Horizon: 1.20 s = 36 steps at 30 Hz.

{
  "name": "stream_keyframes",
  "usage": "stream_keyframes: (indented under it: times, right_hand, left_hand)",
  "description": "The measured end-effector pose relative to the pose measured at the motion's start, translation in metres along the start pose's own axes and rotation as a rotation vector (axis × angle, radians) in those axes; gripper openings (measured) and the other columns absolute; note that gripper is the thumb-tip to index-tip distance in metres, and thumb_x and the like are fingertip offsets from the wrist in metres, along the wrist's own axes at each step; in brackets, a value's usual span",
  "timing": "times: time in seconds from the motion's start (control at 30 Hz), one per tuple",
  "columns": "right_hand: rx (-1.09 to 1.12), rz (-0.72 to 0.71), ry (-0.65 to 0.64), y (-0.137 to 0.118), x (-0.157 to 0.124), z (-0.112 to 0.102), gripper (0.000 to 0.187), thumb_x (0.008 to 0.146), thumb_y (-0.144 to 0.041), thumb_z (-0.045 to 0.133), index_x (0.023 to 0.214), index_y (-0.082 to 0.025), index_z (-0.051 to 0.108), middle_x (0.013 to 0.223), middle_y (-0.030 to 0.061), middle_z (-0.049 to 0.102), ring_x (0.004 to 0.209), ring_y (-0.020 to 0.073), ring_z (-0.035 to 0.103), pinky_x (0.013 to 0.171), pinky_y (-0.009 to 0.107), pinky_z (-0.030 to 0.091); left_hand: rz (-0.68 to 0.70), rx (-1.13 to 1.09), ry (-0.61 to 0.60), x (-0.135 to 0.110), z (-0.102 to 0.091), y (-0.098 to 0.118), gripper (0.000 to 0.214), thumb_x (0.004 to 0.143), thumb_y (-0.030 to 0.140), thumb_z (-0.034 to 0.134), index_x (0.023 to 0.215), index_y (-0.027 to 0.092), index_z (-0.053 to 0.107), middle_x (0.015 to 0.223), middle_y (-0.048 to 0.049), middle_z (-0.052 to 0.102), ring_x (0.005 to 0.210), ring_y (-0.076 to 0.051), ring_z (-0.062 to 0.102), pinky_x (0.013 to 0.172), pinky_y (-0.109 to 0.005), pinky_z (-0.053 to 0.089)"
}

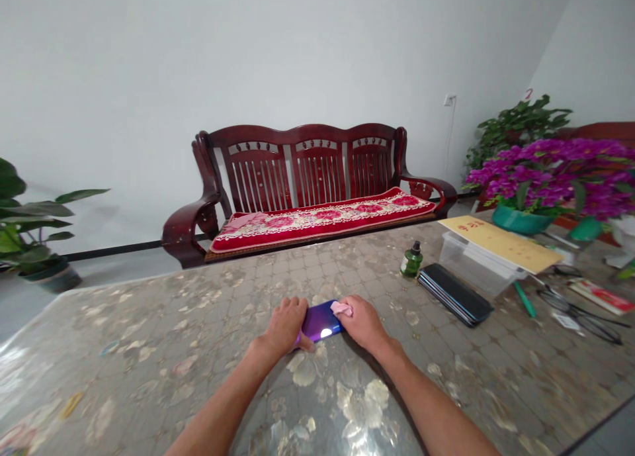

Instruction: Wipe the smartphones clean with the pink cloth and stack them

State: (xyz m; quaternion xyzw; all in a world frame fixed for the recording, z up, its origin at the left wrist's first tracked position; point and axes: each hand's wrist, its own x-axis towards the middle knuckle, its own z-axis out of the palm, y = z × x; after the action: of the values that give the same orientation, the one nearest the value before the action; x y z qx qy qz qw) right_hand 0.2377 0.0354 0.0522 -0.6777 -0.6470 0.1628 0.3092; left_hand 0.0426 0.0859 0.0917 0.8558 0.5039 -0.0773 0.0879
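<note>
A shiny blue-purple smartphone (320,321) lies on the patterned tabletop (188,337), long side running left to right. Around its left end my left hand (286,325) is closed, thumb along the near edge and fingers at the far edge. My right hand (364,320) is at the phone's right end, fingers pinched on a small pink cloth (341,308). That cloth rests against the phone's upper right corner. Part of the cloth is hidden inside the fingers.
To the right stand a green bottle (411,261), a dark wallet (455,294) and a clear plastic box (476,264) with a yellow envelope (501,243) on top. Eyeglasses (580,314) and purple flowers (550,168) are farther right. A wooden bench (307,138) stands beyond the table.
</note>
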Motion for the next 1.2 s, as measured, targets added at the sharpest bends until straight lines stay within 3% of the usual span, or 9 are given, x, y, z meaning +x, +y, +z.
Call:
stream_keyframes:
  times: [0.27,0.53,0.67,0.8,0.97,1.1,1.2]
  right_hand:
    - [-0.037,-0.152,-0.059,-0.001,-0.018,-0.001,0.019,0.090,-0.019,0.056,0.071,-0.020,0.062,0.077,0.0000,0.062,0.071,0.0129,0.053,0.064,0.023,0.031]
    - [-0.127,-0.102,0.016,-0.006,-0.002,0.005,0.021,0.095,-0.025,0.055,0.076,-0.020,0.064,0.081,0.0018,0.062,0.080,0.0152,0.055,0.070,0.024,0.033]
    - [-0.126,-0.155,-0.006,-0.010,-0.009,0.008,0.024,0.097,-0.028,0.054,0.076,-0.020,0.065,0.082,0.0023,0.063,0.081,0.0157,0.056,0.071,0.025,0.035]
    - [-0.097,-0.257,-0.069,-0.011,-0.016,0.008,0.018,0.095,-0.026,0.057,0.082,-0.022,0.068,0.085,0.0019,0.064,0.085,0.0162,0.057,0.074,0.024,0.037]
    - [-0.106,-0.192,0.038,-0.004,-0.005,-0.001,0.017,0.095,-0.025,0.056,0.089,-0.023,0.071,0.089,0.0036,0.066,0.091,0.0186,0.057,0.081,0.027,0.039]
    - [0.020,-0.199,0.083,0.003,0.004,-0.001,0.013,0.089,-0.018,0.059,0.092,-0.022,0.072,0.095,0.0049,0.067,0.096,0.0192,0.059,0.086,0.029,0.042]
    - [0.157,-0.171,0.072,0.008,0.006,0.004,0.029,0.080,-0.013,0.063,0.108,-0.021,0.069,0.110,0.0068,0.067,0.104,0.0200,0.060,0.094,0.031,0.043]
  left_hand:
    - [-0.008,-0.010,0.003,-0.001,0.000,0.001,0.072,0.049,0.040,0.093,0.107,0.021,0.055,0.117,-0.0122,0.060,0.115,-0.036,0.053,0.092,-0.042,0.044]
    - [-0.016,-0.009,0.003,-0.002,-0.003,0.003,0.066,0.053,0.039,0.091,0.105,0.020,0.055,0.116,-0.0124,0.062,0.114,-0.036,0.056,0.089,-0.043,0.046]
    - [-0.015,-0.012,-0.005,-0.002,-0.005,0.003,0.065,0.053,0.038,0.091,0.105,0.021,0.055,0.116,-0.0122,0.062,0.114,-0.036,0.056,0.089,-0.042,0.046]
    - [-0.008,-0.015,-0.009,-0.001,-0.005,0.003,0.067,0.052,0.038,0.092,0.104,0.020,0.054,0.115,-0.0127,0.062,0.112,-0.036,0.057,0.089,-0.041,0.046]
    - [-0.012,-0.018,0.007,-0.003,-0.007,0.006,0.067,0.051,0.036,0.093,0.104,0.021,0.054,0.113,-0.0104,0.062,0.112,-0.034,0.056,0.090,-0.040,0.045]
    - [0.008,-0.030,0.020,-0.005,-0.008,0.006,0.066,0.053,0.035,0.092,0.104,0.022,0.053,0.112,-0.0082,0.062,0.109,-0.031,0.059,0.091,-0.037,0.044]
    - [0.041,-0.039,0.035,-0.004,-0.004,0.005,0.065,0.054,0.034,0.092,0.104,0.021,0.053,0.112,-0.0079,0.062,0.109,-0.031,0.059,0.091,-0.036,0.044]
